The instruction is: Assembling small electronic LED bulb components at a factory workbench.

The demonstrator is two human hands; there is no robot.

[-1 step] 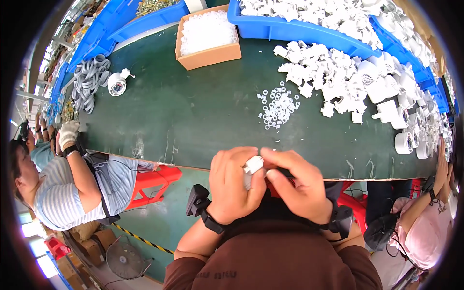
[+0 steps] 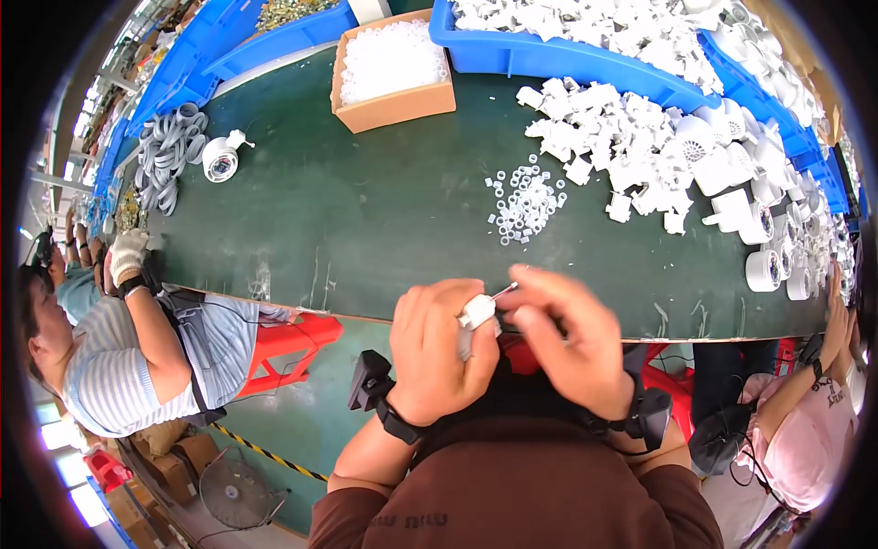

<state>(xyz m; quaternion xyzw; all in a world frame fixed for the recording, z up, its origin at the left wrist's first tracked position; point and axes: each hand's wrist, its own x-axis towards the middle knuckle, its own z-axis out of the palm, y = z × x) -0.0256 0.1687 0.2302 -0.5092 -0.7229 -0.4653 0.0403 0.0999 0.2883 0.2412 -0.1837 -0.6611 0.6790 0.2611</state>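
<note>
One green table (image 2: pixel 347 201), flat and scuffed, bears one rectangular cardboard box (image 2: pixel 393 112) filled with pale plastic pieces (image 2: pixel 389 59). The left hand (image 2: pixel 439 352) and right hand (image 2: pixel 578 340), both bare, are apart at its near edge: the left is closed round one white part (image 2: pixel 476 312); the right is blurred, and I cannot tell whether it grips anything. The part looks blocky, smooth and plastic, partly covered. One thin, straight pin (image 2: pixel 503 292) juts from it toward the right hand. Small pale rings (image 2: pixel 526 203), too many to count, lie heaped
</note>
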